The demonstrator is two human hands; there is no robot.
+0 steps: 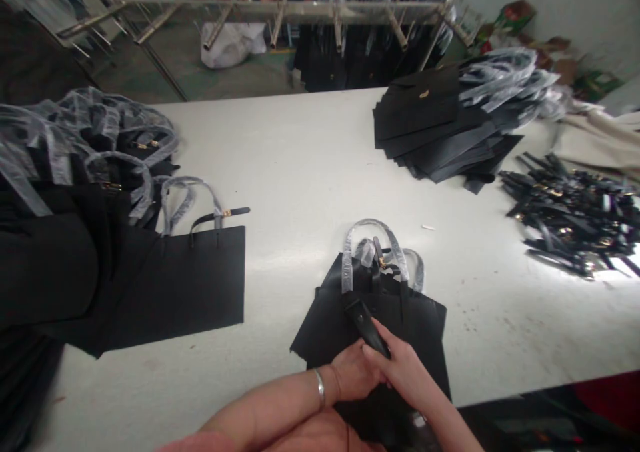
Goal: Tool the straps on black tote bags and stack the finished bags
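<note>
A flat black handbag (pixel 400 315) with plastic-wrapped handles (pixel 370 242) lies on the white table (pixel 300 172) right in front of me. My right hand (pixel 403 369) pinches a black strap (pixel 367 325) that lies across the bag's face. My left hand (pixel 353 372), with a silver bangle on the wrist, is closed beside it and touches the right hand at the strap's near end; what its fingers hold is hidden.
A finished black bag (pixel 200 279) lies at the left beside a heap of more bags (pixel 75 172). A stack of flat black bags (pixel 440 125) sits at the far right, and a pile of loose black straps (pixel 570 212) at the right. A metal rack (pixel 280 9) stands behind the table.
</note>
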